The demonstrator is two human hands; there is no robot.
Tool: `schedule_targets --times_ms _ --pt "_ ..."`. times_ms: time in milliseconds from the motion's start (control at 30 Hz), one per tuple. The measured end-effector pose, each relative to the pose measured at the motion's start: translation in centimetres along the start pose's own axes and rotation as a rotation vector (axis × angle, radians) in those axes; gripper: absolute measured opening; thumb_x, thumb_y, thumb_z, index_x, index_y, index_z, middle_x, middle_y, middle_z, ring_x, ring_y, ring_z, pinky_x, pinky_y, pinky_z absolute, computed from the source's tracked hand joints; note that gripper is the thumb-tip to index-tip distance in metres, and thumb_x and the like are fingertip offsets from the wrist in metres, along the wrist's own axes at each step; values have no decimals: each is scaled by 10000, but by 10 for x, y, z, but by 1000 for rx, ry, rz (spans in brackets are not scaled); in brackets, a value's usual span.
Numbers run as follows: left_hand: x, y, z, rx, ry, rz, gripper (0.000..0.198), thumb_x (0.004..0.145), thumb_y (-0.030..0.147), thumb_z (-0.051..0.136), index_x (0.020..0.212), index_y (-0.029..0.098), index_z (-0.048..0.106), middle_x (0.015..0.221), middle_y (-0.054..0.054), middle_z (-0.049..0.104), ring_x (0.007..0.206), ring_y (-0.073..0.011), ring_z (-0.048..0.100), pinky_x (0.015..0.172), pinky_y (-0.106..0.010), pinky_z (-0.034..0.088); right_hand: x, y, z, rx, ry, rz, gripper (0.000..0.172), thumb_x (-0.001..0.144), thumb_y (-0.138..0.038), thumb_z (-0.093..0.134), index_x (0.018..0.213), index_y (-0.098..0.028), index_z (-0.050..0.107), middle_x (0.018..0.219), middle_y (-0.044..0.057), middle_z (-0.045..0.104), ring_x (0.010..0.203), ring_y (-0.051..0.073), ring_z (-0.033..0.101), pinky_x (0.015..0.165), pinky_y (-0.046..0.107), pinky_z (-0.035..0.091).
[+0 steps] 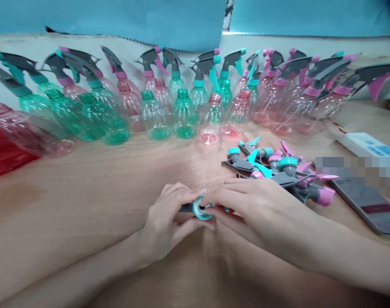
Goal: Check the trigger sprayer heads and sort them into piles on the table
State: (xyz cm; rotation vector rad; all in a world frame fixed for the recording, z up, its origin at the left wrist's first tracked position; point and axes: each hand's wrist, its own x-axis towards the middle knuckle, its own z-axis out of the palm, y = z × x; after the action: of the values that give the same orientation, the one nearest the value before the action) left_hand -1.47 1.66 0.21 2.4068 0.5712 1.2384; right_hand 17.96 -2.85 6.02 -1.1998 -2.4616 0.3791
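Low in the middle of the head view, my left hand (164,218) is closed around a grey and teal trigger spray head (196,209). Its round teal collar faces me, showing a pale inside. The thumb and fingers of my right hand (242,205) come together in a pinch at the collar's opening. Whatever lies between those fingertips, if anything, is too small to make out. Most of the spray head's body is hidden by my hands. Just beyond my right hand lies a loose pile of grey trigger heads (287,167) with teal or pink collars and levers.
Across the back stand several clear bottles, some capless like the green bottle (183,113) and the pink bottle (210,119), others topped with trigger heads. A red bag (8,149) lies left. At right are a phone (364,205) and a white device (368,145) on the wooden table (85,188).
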Motion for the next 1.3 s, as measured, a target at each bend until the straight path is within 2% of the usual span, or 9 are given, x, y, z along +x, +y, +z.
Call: schedule_targets --times_ms 100,300,433,567,733,933,1100,1167,1300 --pt "0 0 -1 -8 -15 -8 265 852 402 617 1038 229 540 745 -25 648 663 -175 591 590 -349 461 2 2 3 36 38 -7 171 891 -196 510 1004 -201 639 914 16 705 790 150 618 627 271 369" --pt "0 -3 -1 2 -5 15 239 880 381 586 1050 221 532 775 -42 629 700 -177 585 589 -348 490 6 0 9 69 103 54 156 896 -203 515 964 -205 656 832 -5 711 687 129 620 593 256 365" --pt "-2 -5 0 28 6 35 237 895 349 574 1077 202 536 804 -54 614 738 -178 564 618 -350 503 2 -8 13 -80 191 127 191 897 -224 501 845 -152 670 635 21 670 539 141 580 519 264 340" --pt "-1 -3 -1 106 32 28 258 860 359 625 1058 210 554 788 -38 583 733 -177 544 599 -337 497 -3 -14 14 -207 166 142 202 868 -156 503 716 -170 635 498 -3 583 424 141 505 433 276 225" --pt "0 -3 -2 91 46 13 238 857 339 633 1041 210 554 810 -42 591 755 -183 548 610 -340 490 -1 -12 15 -134 126 141 174 854 -161 535 709 -174 631 553 -11 596 460 118 501 457 253 266" --pt "-3 -7 -1 56 74 -4 240 848 295 651 1048 204 553 822 -34 610 749 -172 542 617 -320 477 3 -7 19 8 264 85 137 855 -158 557 806 -151 685 566 -22 595 486 91 482 483 231 280" --pt "-5 -6 0 52 32 -45 225 849 262 649 1040 180 563 838 -36 608 772 -174 551 683 -325 465 4 -7 25 -54 307 63 152 874 -176 537 813 -120 665 595 5 610 495 106 490 478 245 275" --pt "-6 -4 -1 100 1 -88 232 855 259 638 1063 185 568 845 -40 609 791 -184 551 697 -332 455 5 -7 23 -112 276 68 150 875 -169 516 835 -123 653 577 -1 595 485 118 493 466 253 259" --pt "-6 -8 -8 290 -69 -122 283 859 203 622 1135 213 556 929 -40 642 867 -201 562 747 -348 423 5 -6 8 -149 123 70 163 878 -189 499 963 -200 638 619 -32 582 489 117 502 481 247 287"
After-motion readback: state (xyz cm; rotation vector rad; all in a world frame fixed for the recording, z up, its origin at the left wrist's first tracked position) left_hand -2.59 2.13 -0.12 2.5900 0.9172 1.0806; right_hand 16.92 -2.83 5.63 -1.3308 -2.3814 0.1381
